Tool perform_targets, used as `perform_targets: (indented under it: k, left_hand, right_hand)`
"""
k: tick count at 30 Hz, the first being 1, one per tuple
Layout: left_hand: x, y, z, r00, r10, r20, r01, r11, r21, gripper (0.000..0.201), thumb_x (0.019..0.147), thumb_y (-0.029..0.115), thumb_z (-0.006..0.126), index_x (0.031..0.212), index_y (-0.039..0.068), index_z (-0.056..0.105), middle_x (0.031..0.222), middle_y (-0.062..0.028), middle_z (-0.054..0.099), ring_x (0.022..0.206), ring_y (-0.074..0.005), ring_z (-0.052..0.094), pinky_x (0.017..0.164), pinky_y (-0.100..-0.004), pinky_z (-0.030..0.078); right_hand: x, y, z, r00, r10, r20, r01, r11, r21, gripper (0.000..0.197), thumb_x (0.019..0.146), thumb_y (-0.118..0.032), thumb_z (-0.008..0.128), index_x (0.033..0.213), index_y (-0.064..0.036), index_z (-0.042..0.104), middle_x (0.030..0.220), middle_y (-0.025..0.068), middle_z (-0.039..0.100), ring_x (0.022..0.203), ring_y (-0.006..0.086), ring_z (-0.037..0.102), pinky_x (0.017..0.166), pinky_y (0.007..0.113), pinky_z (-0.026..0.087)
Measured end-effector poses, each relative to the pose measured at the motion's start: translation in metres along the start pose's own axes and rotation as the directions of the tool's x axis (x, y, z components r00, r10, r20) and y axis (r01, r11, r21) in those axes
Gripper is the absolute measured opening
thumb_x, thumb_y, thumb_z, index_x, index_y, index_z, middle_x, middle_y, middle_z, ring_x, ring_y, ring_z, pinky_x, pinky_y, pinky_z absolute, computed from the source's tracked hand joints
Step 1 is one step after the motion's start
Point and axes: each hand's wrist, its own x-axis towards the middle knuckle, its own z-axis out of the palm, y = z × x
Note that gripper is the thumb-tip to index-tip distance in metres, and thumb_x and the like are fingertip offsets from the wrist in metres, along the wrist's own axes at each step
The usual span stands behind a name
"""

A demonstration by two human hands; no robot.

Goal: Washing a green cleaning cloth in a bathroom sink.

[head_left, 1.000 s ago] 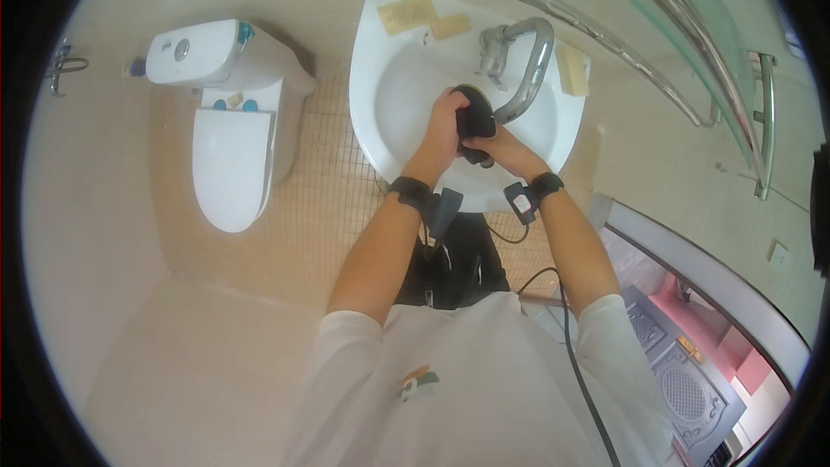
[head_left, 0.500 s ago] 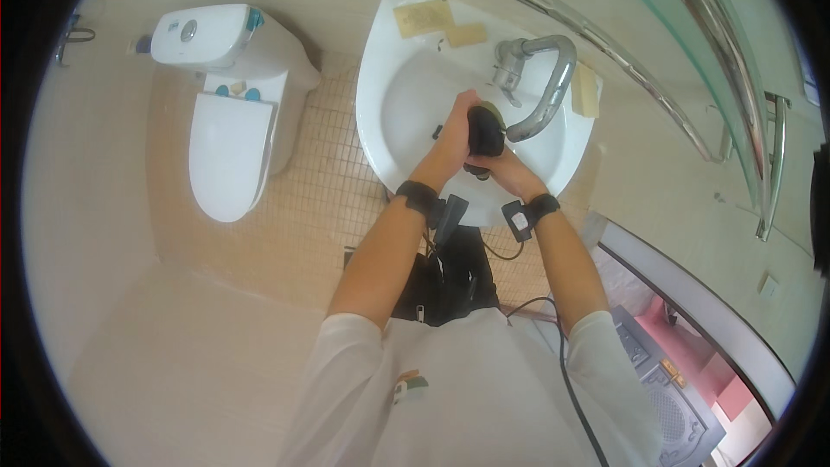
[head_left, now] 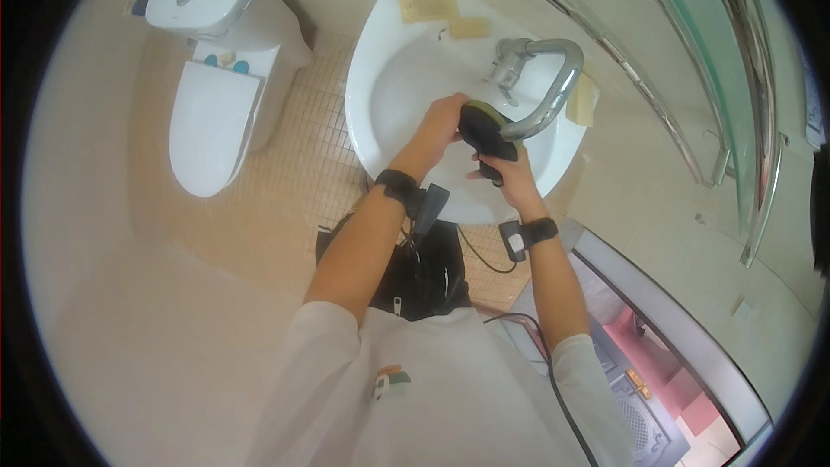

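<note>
Over the white washbasin (head_left: 367,95), a black shoe (head_left: 486,131) with an olive-green edge is held at a tilt, its broad end up and left. My left hand (head_left: 443,119) is closed on the broad end, with its fingertips partly hidden. At the narrower lower end, my right hand (head_left: 512,175) grips the shoe from the right, thumb across it. The chrome tap (head_left: 562,91) arches over the basin, and its spout end overlaps the shoe's right edge in view. I cannot tell if they touch, or whether water runs.
Yellowish sheets (head_left: 428,5) lie on the basin's back rim, with another (head_left: 582,102) at its right. A white toilet (head_left: 216,125) stands to the left. Chrome rails (head_left: 622,60) and a glass shelf run along the right wall. A black cable (head_left: 553,363) hangs by my right arm.
The shoe has turned so more of its dark surface and green edge shows. My left hand has shifted slightly left and my hands are farther apart. The whole view has shifted a little.
</note>
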Motion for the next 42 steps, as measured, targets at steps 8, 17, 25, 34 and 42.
perform_targets:
  k: [8,17,25,34,42]
  left_hand:
    - [0.007,-0.026,-0.011,0.998,-0.057,-0.037,0.060,0.995,0.085,0.035,0.098,0.038,0.050,0.113,0.010,0.065,0.109,-0.0035,0.065,0.098,-0.0172,0.061,0.085,-0.0385,0.052]
    - [-0.023,-0.004,0.004,0.838,-0.276,0.471,0.371,0.921,-0.120,0.077,0.093,0.070,0.051,0.139,0.008,0.052,0.127,-0.0145,0.064,0.118,-0.0304,0.063,0.092,-0.0579,0.056]
    - [-0.031,-0.006,0.013,0.770,-0.360,0.526,0.331,0.931,0.153,0.062,0.094,0.063,0.060,0.131,0.014,0.053,0.116,-0.0095,0.066,0.100,-0.0224,0.068,0.080,-0.0498,0.060]
    - [-0.011,-0.035,0.018,0.920,-0.117,0.374,-0.115,0.831,0.544,0.051,0.080,0.028,0.079,0.117,0.003,0.055,0.101,-0.0137,0.068,0.088,-0.0227,0.068,0.077,-0.0351,0.056]
    - [-0.007,-0.018,0.000,0.943,0.103,0.318,-0.331,0.159,0.930,0.045,0.080,0.017,0.074,0.118,0.001,0.057,0.099,-0.0164,0.071,0.090,-0.0296,0.073,0.075,-0.0421,0.058]
  right_hand:
    - [-0.027,-0.047,-0.007,0.994,-0.109,-0.003,0.088,0.816,-0.572,0.034,0.079,0.000,0.071,0.111,0.0039,0.061,0.091,0.0119,0.069,0.076,0.0214,0.068,0.066,0.032,0.055]
    - [-0.012,-0.081,-0.019,0.911,-0.297,0.286,0.350,0.189,-0.917,0.035,0.073,-0.006,0.078,0.106,-0.0020,0.065,0.103,0.0180,0.068,0.099,0.0379,0.066,0.082,0.041,0.054]
    - [0.026,-0.087,-0.017,0.874,-0.069,0.482,0.480,-0.034,-0.876,0.032,0.087,-0.015,0.064,0.118,-0.0117,0.068,0.117,0.0103,0.069,0.104,0.0348,0.066,0.087,0.041,0.055]
    - [0.046,-0.086,-0.009,0.872,0.078,0.484,0.487,-0.248,-0.838,0.020,0.085,-0.011,0.063,0.104,-0.0129,0.063,0.104,0.0072,0.070,0.094,0.0310,0.067,0.080,0.042,0.054]
    - [0.040,-0.044,0.001,0.974,0.102,0.203,0.206,-0.021,-0.978,0.029,0.084,-0.017,0.066,0.111,-0.0096,0.060,0.104,0.0151,0.069,0.098,0.0390,0.065,0.085,0.044,0.052]
